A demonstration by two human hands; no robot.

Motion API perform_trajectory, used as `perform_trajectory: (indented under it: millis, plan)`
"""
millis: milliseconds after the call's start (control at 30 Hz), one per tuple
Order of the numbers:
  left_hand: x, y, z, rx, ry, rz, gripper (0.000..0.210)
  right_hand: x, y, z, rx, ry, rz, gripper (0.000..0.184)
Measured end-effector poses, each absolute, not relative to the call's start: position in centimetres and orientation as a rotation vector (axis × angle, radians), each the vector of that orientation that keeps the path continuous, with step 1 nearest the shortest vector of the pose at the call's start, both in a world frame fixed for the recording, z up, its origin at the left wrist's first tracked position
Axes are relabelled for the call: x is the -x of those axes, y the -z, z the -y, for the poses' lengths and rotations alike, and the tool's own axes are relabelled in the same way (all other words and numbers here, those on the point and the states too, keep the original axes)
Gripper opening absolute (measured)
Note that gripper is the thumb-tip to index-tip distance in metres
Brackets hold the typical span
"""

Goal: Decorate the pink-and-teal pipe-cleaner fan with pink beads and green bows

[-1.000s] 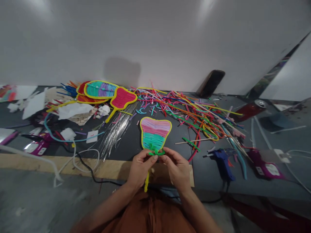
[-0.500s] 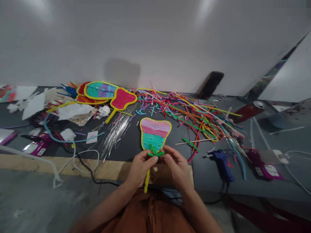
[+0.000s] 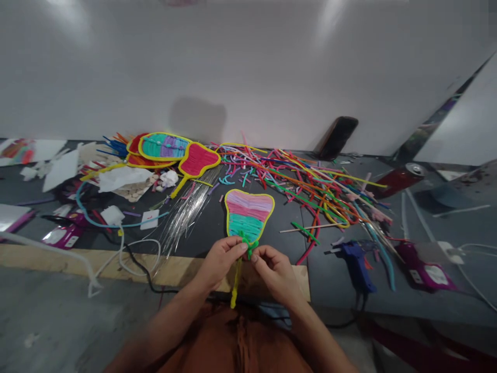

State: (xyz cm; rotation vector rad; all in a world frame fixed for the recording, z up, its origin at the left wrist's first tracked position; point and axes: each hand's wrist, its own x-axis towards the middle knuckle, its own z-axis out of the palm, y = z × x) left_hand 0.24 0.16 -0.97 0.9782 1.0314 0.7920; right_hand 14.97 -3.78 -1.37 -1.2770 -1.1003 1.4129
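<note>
In front of me lies a pipe-cleaner panel [image 3: 248,210], banded lilac, pink and teal inside a yellow outline, with a twisted yellow stem [image 3: 235,290] hanging below it over the table edge. A bent green pipe cleaner [image 3: 249,246] sits where panel and stem meet. My left hand [image 3: 225,259] pinches the green piece from the left, thumb on top. My right hand [image 3: 275,270] is closed at its right side, thumb and forefinger on the green loops. The fingers partly cover the joint beneath.
Loose pipe cleaners [image 3: 295,176] are heaped behind the panel. Left of it are silver tinsel strands [image 3: 186,212] and a red panel with a yellow rim [image 3: 199,159]. A blue glue gun [image 3: 355,261], a drink can [image 3: 404,178] and a leaning phone [image 3: 337,137] stand to the right.
My hands have drawn the green loops in closer to the joint, bunching them tighter. The right hand has shifted slightly down and left; the panel stays nearly in place.
</note>
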Motion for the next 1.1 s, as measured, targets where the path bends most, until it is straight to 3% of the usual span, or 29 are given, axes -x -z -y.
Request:
perform_trajectory:
  millis: [300, 667, 967, 1100]
  plan:
    - [0.5, -0.3, -1.0, -1.199, -0.561, -1.055, 0.024, -15.6, 1.1, 4.3, 1.164, -1.696, 0.994, 0.035]
    - [0.0, 0.6, -0.4, -1.114, -0.674, -1.079, 0.029, -15.2, 2.3, 3.9, 1.074, -1.537, 0.823, 0.025]
    - [-1.0, -0.1, 0.0, -1.192, -0.675, -1.044, 0.029, -14.2, 3.3, 3.8, 0.739, -1.870, 0.323, 0.032]
    - [-1.1, 0.5, 0.2, -1.218, -0.714, -1.072, 0.028, -14.6, 3.5, 3.5, 0.876, -1.773, 0.406, 0.032]
